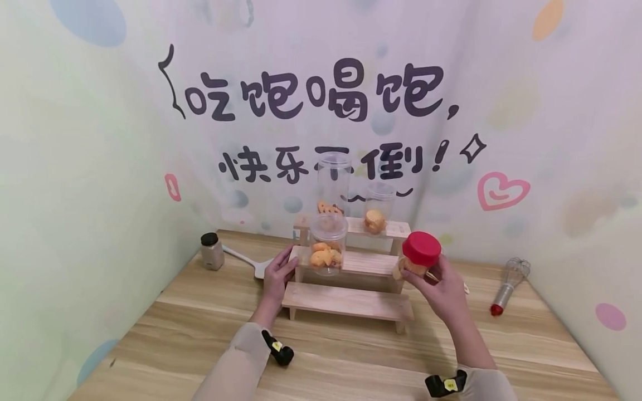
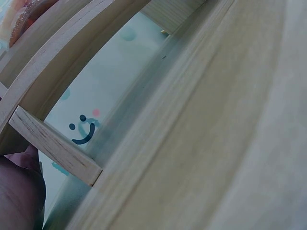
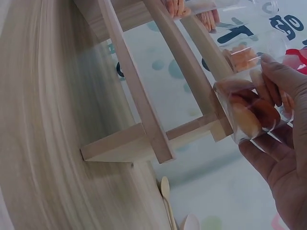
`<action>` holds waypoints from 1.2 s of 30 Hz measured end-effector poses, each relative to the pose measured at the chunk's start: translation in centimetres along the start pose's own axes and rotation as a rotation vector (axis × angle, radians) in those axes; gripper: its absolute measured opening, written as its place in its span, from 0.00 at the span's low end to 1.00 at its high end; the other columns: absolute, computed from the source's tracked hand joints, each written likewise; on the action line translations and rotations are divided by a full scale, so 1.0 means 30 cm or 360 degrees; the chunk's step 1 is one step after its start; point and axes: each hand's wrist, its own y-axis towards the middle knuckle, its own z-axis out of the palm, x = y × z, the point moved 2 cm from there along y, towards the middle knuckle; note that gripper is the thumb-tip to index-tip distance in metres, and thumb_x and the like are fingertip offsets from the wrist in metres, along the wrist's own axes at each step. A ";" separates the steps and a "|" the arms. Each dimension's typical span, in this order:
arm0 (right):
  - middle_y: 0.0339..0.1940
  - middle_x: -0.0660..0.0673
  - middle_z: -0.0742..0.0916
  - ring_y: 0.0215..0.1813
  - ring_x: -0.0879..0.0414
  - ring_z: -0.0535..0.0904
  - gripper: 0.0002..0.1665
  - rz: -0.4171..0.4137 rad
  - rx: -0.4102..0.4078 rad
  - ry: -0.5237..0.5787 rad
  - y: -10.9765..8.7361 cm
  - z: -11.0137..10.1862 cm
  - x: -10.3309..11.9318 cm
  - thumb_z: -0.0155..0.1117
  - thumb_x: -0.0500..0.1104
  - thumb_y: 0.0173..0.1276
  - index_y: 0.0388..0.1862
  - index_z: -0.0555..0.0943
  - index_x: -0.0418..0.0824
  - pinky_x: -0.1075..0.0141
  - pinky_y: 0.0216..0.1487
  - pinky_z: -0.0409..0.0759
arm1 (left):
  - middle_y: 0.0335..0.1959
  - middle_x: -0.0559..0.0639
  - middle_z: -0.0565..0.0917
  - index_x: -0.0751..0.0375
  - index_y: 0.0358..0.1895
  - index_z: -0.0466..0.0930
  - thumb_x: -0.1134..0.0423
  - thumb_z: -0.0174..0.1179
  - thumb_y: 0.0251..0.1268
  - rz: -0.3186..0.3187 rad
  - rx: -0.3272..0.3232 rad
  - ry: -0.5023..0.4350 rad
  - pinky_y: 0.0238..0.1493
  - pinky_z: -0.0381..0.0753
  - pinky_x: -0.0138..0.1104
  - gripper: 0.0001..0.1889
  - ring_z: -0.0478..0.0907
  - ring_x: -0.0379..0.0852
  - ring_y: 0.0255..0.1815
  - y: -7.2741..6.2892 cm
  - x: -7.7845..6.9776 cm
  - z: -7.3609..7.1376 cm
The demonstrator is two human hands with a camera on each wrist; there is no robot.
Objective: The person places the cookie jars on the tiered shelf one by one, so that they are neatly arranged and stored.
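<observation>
A three-step wooden display stand (image 1: 346, 301) is on the table, with my left hand (image 1: 275, 278) gripping the left end of its middle step. In the left wrist view, part of that hand (image 2: 21, 191) shows beside the stand's leg. My right hand (image 1: 441, 284) holds a clear, red-lidded cookie jar (image 1: 420, 250) at the right end of the middle step. The right wrist view shows thumb and fingers around the jar (image 3: 254, 105), its base right at the step's edge. A clear-lidded cookie jar (image 1: 327, 245) stands at the middle step's left.
On the top step are a tall cookie jar (image 1: 334, 184) and a shorter one (image 1: 377, 209). A black-capped shaker (image 1: 212, 252) and white spatula (image 1: 256, 266) lie left, a whisk (image 1: 510, 285) right. A wooden spoon (image 3: 166, 191) is behind the stand. A printed curtain (image 1: 321, 33) closes the back.
</observation>
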 end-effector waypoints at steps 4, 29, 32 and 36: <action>0.62 0.44 0.83 0.59 0.45 0.81 0.41 -0.0008 -0.0009 0.0011 -0.005 0.012 0.001 0.77 0.50 0.61 0.71 0.70 0.48 0.59 0.52 0.82 | 0.70 0.63 0.73 0.70 0.72 0.68 0.66 0.61 0.71 -0.0007 -0.0009 0.0010 0.53 0.78 0.27 0.28 0.78 0.37 0.59 -0.001 0.003 -0.003; 0.56 0.45 0.86 0.55 0.50 0.84 0.35 -0.0226 -0.0026 -0.0064 -0.009 0.138 0.028 0.81 0.45 0.57 0.62 0.77 0.43 0.64 0.55 0.81 | 0.69 0.64 0.73 0.71 0.72 0.68 0.65 0.63 0.69 -0.0011 0.0014 -0.0019 0.53 0.78 0.28 0.30 0.79 0.37 0.57 0.007 0.007 0.004; 0.52 0.46 0.87 0.50 0.51 0.85 0.32 -0.0221 -0.0041 -0.0119 -0.005 0.142 0.028 0.81 0.47 0.57 0.59 0.78 0.43 0.63 0.51 0.83 | 0.69 0.65 0.73 0.71 0.71 0.69 0.66 0.62 0.69 -0.0014 0.0007 -0.0027 0.53 0.79 0.28 0.29 0.79 0.37 0.57 0.003 0.013 0.002; 0.50 0.46 0.87 0.48 0.52 0.85 0.31 -0.0203 -0.0025 -0.0096 0.010 0.155 0.038 0.80 0.49 0.58 0.58 0.79 0.43 0.63 0.49 0.83 | 0.68 0.66 0.74 0.71 0.70 0.70 0.67 0.61 0.70 0.0000 -0.0023 -0.0025 0.52 0.79 0.28 0.27 0.80 0.37 0.55 0.001 0.012 -0.002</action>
